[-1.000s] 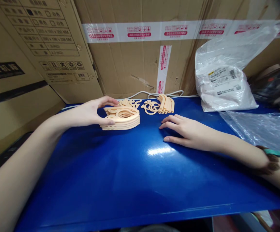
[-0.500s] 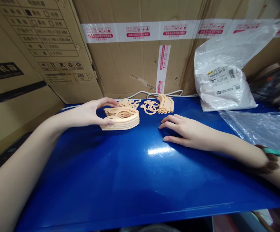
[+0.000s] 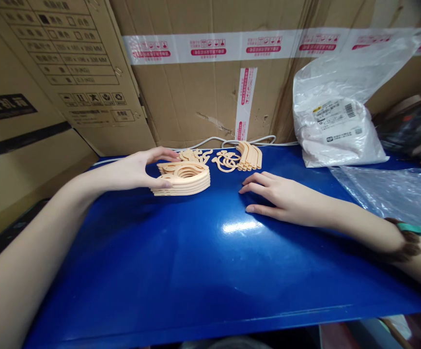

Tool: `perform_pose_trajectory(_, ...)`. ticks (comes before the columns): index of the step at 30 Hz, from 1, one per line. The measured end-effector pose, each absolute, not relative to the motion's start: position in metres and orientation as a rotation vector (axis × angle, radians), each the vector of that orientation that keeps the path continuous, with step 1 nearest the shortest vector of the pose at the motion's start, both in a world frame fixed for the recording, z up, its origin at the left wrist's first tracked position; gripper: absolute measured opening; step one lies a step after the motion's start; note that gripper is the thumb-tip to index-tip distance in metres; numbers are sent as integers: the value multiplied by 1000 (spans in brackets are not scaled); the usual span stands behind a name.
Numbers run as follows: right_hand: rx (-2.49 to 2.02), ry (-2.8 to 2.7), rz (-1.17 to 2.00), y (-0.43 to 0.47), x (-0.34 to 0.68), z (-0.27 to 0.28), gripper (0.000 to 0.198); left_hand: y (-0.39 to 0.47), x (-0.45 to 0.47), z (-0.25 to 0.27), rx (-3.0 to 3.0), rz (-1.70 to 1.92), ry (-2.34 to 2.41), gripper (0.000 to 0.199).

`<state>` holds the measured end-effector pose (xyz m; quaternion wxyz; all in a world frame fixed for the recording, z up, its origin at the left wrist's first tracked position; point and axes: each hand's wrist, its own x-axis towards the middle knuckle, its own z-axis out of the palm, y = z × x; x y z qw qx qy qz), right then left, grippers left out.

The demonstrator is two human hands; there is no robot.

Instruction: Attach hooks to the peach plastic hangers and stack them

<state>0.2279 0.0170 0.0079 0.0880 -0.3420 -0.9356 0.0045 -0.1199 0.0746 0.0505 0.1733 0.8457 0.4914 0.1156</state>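
A neat stack of curved beige plastic hanger pieces [image 3: 186,183] lies on the blue tabletop [image 3: 181,271]. My left hand [image 3: 147,169] grips its left end, thumb along the near side and fingers reaching over the far side. Just behind the stack are loose beige hook-shaped pieces [image 3: 194,155]. Further right, several beige rings and hooks [image 3: 226,161] lie beside a bundle of curved beige tube-like arms [image 3: 251,156]. My right hand [image 3: 272,196] rests palm down on the table in front of that bundle, holding nothing, its fingers loosely apart.
Large cardboard boxes [image 3: 210,97] wall off the back and left side. A white cable [image 3: 210,139] runs along the table's back edge. At the back right stands a white plastic bag [image 3: 341,131] with a label, and clear plastic film [image 3: 399,194] lies before it.
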Motion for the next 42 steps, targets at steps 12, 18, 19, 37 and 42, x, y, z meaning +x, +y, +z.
perform_pose_trajectory(12, -996, -2761, 36, 17, 228, 8, 43, 71, -117, 53, 2395, 318, 1414, 67)
perform_pose_trajectory(18, -1008, -2775, 29, 17, 228, 8, 43, 70, -116, 53, 2413, 315, 1427, 67)
perform_pose_trajectory(19, -1010, -2778, 27, 17, 228, 8, 43, 70, -116, 54, 2413, 312, 1427, 67)
perform_pose_trajectory(37, -994, -2758, 27, 16, 228, 9, 41, 58, -101, 64, 2403, 518, 1466, 66)
perform_pose_trajectory(42, -989, -2755, 50, 17, 227, 9, 41, 28, -56, 53, 2672, 1062, 1392, 35)
